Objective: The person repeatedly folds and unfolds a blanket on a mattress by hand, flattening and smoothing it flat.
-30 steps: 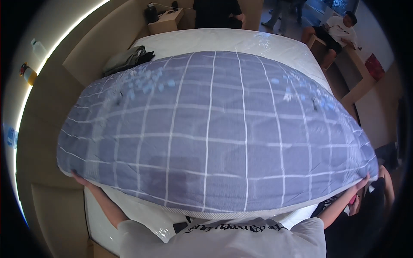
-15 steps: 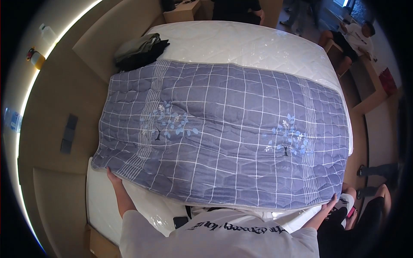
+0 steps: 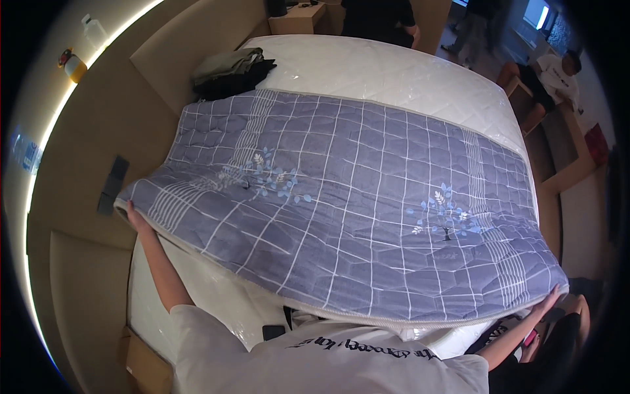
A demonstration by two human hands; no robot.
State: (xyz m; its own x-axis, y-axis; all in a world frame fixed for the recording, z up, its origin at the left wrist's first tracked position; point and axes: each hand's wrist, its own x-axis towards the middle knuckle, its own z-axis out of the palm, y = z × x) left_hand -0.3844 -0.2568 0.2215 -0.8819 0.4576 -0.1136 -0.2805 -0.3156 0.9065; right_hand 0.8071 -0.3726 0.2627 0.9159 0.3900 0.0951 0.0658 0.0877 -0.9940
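Spreading the quilt (image 3: 354, 203) flat over the mattress (image 3: 387, 72).

I hold the quilt's near edge at both corners: my left hand (image 3: 133, 215) at 9 o'clock and my right hand (image 3: 548, 303) at 4 o'clock each pinch the hem. It hangs tilted, the far edge resting on the mattress by the folded clothes (image 3: 233, 71) at 11 o'clock. I'd keep both corners level and taut, lowering them together so no crease forms.

Quilt (image 3: 354, 197) spread across the near half of the mattress (image 3: 367, 65), its near edge off the bed. Left hand (image 3: 133, 213) on quilt's left corner, right hand (image 3: 548, 303) on its right corner. Folded clothes (image 3: 233, 69) on mattress, behind quilt's far-left corner.
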